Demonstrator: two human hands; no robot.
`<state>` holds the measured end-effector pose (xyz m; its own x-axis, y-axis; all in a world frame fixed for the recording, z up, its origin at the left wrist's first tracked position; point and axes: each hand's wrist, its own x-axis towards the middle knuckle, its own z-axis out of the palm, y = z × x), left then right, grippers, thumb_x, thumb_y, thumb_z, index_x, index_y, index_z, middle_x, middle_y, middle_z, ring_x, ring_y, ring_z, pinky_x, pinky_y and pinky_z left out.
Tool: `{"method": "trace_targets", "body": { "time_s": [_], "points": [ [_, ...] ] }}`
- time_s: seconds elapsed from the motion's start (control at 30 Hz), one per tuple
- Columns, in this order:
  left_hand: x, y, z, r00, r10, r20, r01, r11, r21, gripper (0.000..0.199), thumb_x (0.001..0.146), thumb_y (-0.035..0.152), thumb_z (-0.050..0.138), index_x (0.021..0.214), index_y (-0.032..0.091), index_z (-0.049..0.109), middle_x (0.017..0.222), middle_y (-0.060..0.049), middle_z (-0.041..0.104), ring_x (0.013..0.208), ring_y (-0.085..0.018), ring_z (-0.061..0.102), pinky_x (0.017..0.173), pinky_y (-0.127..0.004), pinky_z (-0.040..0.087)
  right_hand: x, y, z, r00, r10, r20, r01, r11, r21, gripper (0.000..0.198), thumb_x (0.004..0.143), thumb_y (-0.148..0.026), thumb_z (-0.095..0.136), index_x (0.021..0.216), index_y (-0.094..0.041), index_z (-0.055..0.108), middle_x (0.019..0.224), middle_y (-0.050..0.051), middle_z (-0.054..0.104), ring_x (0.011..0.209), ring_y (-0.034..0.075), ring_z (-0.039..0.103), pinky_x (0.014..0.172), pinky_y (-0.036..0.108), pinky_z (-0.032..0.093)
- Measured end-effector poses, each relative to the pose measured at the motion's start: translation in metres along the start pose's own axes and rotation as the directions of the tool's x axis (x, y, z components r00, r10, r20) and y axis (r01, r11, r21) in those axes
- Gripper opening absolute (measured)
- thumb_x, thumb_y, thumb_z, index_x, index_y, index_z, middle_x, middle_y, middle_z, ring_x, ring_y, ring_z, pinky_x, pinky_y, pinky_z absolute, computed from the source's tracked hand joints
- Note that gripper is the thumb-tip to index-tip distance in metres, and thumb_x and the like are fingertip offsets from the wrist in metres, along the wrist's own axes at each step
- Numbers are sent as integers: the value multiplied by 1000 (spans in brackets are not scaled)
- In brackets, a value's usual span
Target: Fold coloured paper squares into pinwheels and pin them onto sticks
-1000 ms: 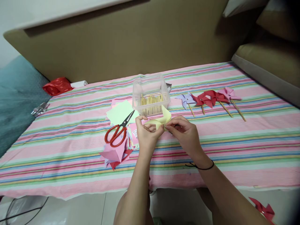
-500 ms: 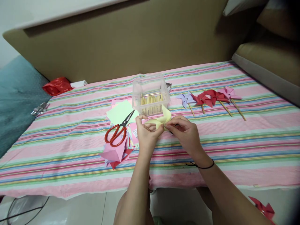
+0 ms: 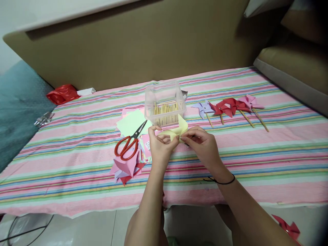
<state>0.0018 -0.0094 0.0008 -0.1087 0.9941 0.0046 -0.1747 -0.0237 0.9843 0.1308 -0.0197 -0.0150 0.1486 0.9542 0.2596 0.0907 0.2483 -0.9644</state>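
Observation:
A pale yellow paper pinwheel (image 3: 182, 125) with curled blades is between my two hands, just in front of the clear plastic box. My left hand (image 3: 162, 142) grips its left side, with the thumb pressed near the centre. The fingertips of my right hand (image 3: 200, 140) pinch at the pinwheel's centre; whatever small piece is in them is hidden. To the left of my left hand lie red-handled scissors (image 3: 131, 140), partly on a light green paper sheet (image 3: 131, 123).
A clear box (image 3: 165, 99) of thin wooden sticks stands behind my hands. Finished pinwheels (image 3: 228, 107) lie at right, and a red one (image 3: 289, 228) is low at right. Cut paper pieces (image 3: 126, 167) lie left. A red plastic bag (image 3: 63, 94) sits at far left on the striped cloth.
Both hands keep almost the same hold on the yellow pinwheel, which has shifted very slightly. The pink paper on the left pile has moved a little.

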Motion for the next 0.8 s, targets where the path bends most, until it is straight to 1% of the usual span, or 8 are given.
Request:
{"method": "trace_targets", "body": {
  "time_s": [0.2, 0.37, 0.47, 0.67, 0.73, 0.8],
  "points": [
    [0, 0, 0, 999, 13, 40, -13, 1000, 15, 57, 60, 18, 73, 91, 26, 26, 53, 11, 58, 43, -9, 56, 46, -15, 41, 0, 0, -2, 996, 84, 15, -84, 996, 10, 8, 74, -27, 71, 71, -20, 70, 77, 3, 63, 66, 14, 54, 55, 28, 42],
    [-1, 0, 1, 998, 30, 47, -31, 999, 28, 54, 62, 16, 72, 90, 26, 27, 49, 13, 53, 39, -6, 49, 43, -13, 36, 0, 1, -4, 991, 129, 19, -129, 991, 37, 10, 72, -29, 72, 71, -20, 70, 76, 2, 63, 65, 14, 54, 57, 29, 42],
    [0, 0, 1, 998, 29, 50, -31, 999, 31, 53, 62, 16, 72, 89, 26, 27, 48, 14, 51, 38, -5, 47, 43, -13, 35, 0, 2, -5, 990, 142, 18, -142, 989, 44, 10, 72, -30, 72, 72, -20, 70, 76, 2, 63, 65, 15, 54, 57, 29, 42],
    [1, -3, 0, 999, 7, 49, -8, 1000, 18, 55, 60, 18, 73, 89, 26, 27, 50, 13, 52, 41, -7, 52, 45, -13, 36, 0, 4, -6, 992, 129, 13, -129, 992, -11, 12, 73, -32, 71, 73, -20, 69, 77, 2, 64, 65, 14, 53, 58, 29, 42],
    [1, -3, 0, 999, 4, 47, -5, 1000, 11, 56, 60, 19, 74, 89, 26, 26, 50, 14, 52, 40, -6, 51, 44, -12, 34, 1, 6, -6, 991, 134, 9, -133, 991, -32, 15, 72, -34, 72, 75, -20, 67, 81, 3, 64, 71, 15, 56, 61, 29, 44],
    [1, -3, 0, 999, 3, 47, -4, 1000, 17, 55, 61, 21, 74, 89, 26, 27, 49, 15, 50, 38, -5, 47, 43, -12, 32, 2, 8, -7, 990, 138, -17, -138, 990, -14, 23, 68, -34, 76, 83, -21, 63, 89, 3, 65, 82, 18, 60, 69, 31, 48]
  ]
}}
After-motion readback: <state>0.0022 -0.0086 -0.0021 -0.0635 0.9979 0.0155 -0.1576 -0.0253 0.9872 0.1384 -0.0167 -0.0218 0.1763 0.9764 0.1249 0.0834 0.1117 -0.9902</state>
